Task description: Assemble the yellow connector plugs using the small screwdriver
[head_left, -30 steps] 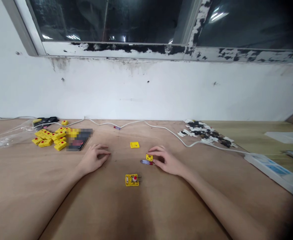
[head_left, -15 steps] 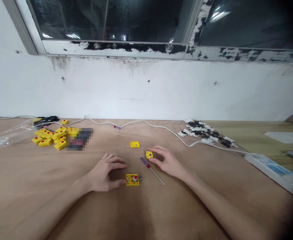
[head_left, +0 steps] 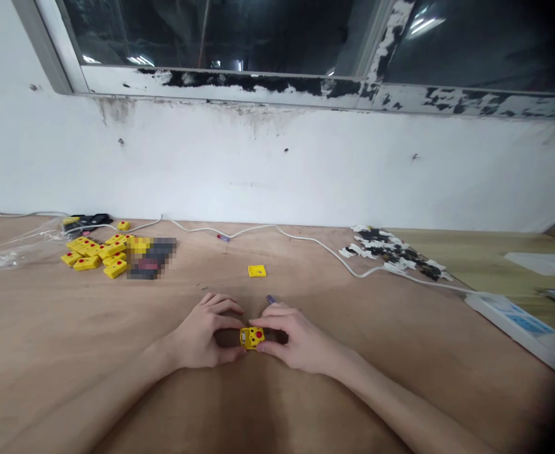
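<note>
A small yellow plastic case [head_left: 243, 339] lies on the table in front of me, with my left hand [head_left: 204, 334] pinching its left end between thumb and fingers. From the other side, my right hand [head_left: 303, 337] grips a yellow plate with holes [head_left: 255, 344], which sits over the right part of the case. A red button [head_left: 259, 335] shows through the plate. Whether the plate is fully seated, I cannot tell. Just beyond my right hand the purple handle of a screwdriver [head_left: 270, 299] sticks out, its shaft hidden. Farther back rests a flat yellow cover [head_left: 257, 271].
Several yellow cases with red buttons [head_left: 88, 263] are heaped at the left, beside a clear plastic bag [head_left: 17, 252]. Black and white parts [head_left: 391, 252] lie at the back right. A white cable [head_left: 306, 239] leads to a power strip [head_left: 509, 321].
My right hand has brought the yellow plate left and nearer, onto the open case, covering its inside. My left hand has closed on the case. The screwdriver's shaft is now covered.
</note>
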A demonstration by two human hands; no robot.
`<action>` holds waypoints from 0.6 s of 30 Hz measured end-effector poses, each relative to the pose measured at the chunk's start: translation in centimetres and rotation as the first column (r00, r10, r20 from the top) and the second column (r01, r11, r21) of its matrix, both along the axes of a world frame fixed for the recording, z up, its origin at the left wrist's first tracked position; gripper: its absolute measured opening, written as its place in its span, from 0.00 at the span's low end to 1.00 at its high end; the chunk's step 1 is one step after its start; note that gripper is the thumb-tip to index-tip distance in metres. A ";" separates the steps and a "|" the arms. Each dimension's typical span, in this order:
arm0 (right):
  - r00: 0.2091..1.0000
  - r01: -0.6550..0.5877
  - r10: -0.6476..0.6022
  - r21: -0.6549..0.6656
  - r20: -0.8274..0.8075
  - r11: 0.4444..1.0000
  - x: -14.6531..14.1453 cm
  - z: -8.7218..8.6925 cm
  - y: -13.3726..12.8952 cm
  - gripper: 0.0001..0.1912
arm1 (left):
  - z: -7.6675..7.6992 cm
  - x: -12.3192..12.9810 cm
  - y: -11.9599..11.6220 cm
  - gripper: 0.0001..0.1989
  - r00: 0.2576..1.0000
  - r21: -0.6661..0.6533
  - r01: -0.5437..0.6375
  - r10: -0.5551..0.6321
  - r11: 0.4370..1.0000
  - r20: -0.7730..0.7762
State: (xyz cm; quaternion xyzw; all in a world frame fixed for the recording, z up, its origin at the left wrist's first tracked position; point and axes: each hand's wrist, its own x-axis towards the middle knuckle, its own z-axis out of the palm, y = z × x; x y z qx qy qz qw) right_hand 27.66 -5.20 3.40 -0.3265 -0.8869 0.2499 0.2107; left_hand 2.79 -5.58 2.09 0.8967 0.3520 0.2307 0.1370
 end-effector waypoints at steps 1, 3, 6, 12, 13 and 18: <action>1.000 0.012 -0.012 -0.003 0.007 1.000 -0.1 0.2 0.0 0.22 | 0.0 0.0 0.0 0.16 1.000 0.003 -0.004 0.004 1.000 -0.002; 0.998 0.054 -0.053 -0.028 0.013 0.998 -0.3 0.4 -0.1 0.31 | 0.0 0.0 0.0 0.16 1.000 0.007 -0.020 0.020 1.000 -0.003; 0.993 0.110 -0.108 -0.072 0.038 0.991 -0.7 0.7 -0.3 0.37 | 0.1 -0.1 0.0 0.16 0.999 0.000 -0.035 0.035 0.999 -0.007; 0.986 0.159 -0.157 -0.019 0.058 0.987 -0.6 0.1 -0.1 0.43 | 0.2 -0.2 -0.2 0.17 0.999 0.050 -0.027 0.029 0.998 -0.035; 0.985 0.166 -0.164 -0.025 0.052 0.986 -0.4 -0.1 -0.1 0.43 | 0.2 -0.2 -0.3 0.16 0.999 0.055 -0.027 0.029 0.998 -0.038; 0.991 0.129 -0.133 -0.099 -0.034 0.987 0.5 -0.7 0.1 0.43 | 0.4 0.3 -0.8 0.27 1.000 -0.004 0.002 -0.002 1.000 0.022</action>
